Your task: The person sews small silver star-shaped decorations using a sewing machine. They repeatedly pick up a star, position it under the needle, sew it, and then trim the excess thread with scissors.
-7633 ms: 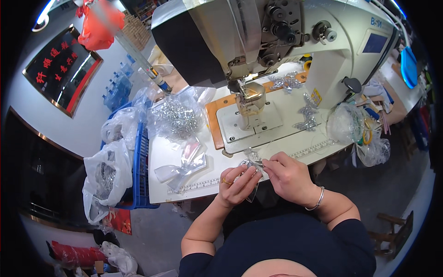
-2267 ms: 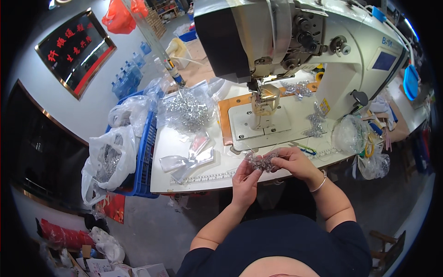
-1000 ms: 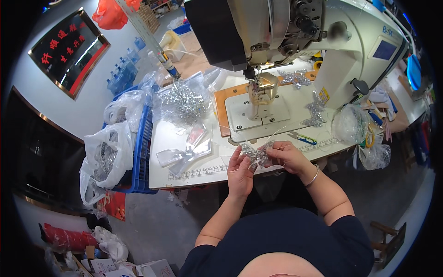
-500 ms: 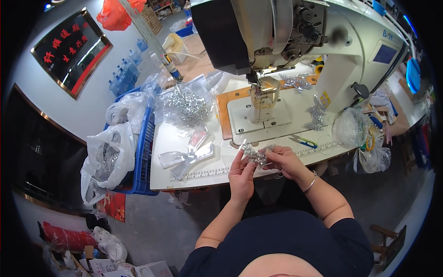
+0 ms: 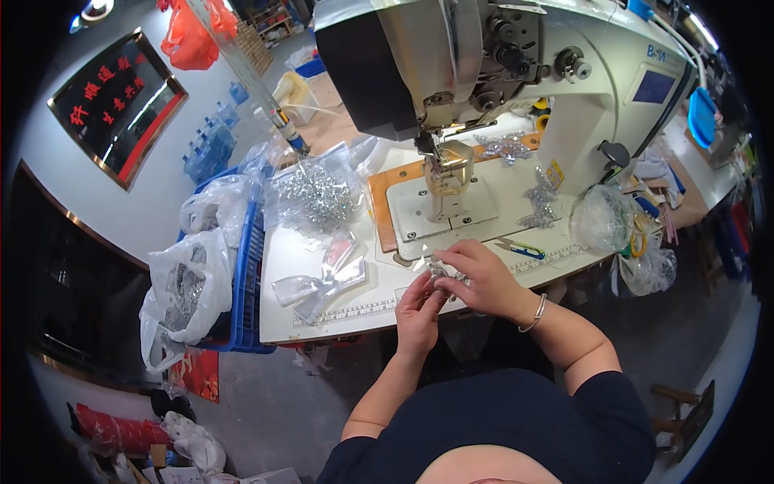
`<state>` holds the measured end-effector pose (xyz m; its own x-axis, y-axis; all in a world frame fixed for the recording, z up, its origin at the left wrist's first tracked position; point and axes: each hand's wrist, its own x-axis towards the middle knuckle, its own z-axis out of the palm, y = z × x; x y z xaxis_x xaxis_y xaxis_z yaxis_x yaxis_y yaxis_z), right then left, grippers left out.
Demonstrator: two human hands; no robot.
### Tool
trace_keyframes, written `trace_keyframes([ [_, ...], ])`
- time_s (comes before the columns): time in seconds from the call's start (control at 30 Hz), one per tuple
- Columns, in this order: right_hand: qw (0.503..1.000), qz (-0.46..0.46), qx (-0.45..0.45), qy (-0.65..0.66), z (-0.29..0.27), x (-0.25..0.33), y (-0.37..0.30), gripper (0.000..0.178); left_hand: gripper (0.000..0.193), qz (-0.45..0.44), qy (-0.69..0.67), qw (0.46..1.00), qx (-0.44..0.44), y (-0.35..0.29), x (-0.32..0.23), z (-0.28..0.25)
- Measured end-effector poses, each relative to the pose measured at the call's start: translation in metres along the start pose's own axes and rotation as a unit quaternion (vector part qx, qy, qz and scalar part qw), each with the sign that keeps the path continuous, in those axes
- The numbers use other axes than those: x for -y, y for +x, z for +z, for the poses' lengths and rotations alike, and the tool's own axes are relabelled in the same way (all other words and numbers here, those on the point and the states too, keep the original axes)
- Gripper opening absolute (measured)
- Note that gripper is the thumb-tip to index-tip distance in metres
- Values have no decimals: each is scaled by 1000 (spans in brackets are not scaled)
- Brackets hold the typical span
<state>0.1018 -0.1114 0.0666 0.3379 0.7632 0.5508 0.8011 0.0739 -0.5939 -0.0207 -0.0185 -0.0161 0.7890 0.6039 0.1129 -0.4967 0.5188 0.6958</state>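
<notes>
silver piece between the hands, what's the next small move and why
I'd probably lift the fingers of the right hand slightly, with the left hand holding the silver piece: the right fingers cover much of it, so its shape is hard to see.

- Centre: the glittery piece (image 5: pixel 439 273) I hold, silver.
- Upper middle: my sewing machine (image 5: pixel 601 89), off-white with a black panel.
- Right of centre: thread snips (image 5: pixel 524 249), green and blue.
- Left: crate (image 5: pixel 249 266), bright blue latticework.
- Upper left: wall sign (image 5: pixel 121 105), black with red characters, gold-edged.
- Lower middle: my shirt (image 5: pixel 500 411), plain navy.
</notes>
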Motion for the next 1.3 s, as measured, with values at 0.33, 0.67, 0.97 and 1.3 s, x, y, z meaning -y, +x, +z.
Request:
trace_keyframes([
  [0.33,998,25,20,-50,4,4,4,23,41,-11,94,996,-9,0,0,-7],
  [0.67,953,202,166,151,-6,-10,16,23,38,-74,28,997,-16,2,-8,-4],
  [0.97,964,151,160,149,-7,-16,14,20,41,-149,-58,987,-26,4,-23,0],
  [1.3,959,185,155,151,-3,-15,12,18,38,-145,-83,986,-29,1,-24,7],
])
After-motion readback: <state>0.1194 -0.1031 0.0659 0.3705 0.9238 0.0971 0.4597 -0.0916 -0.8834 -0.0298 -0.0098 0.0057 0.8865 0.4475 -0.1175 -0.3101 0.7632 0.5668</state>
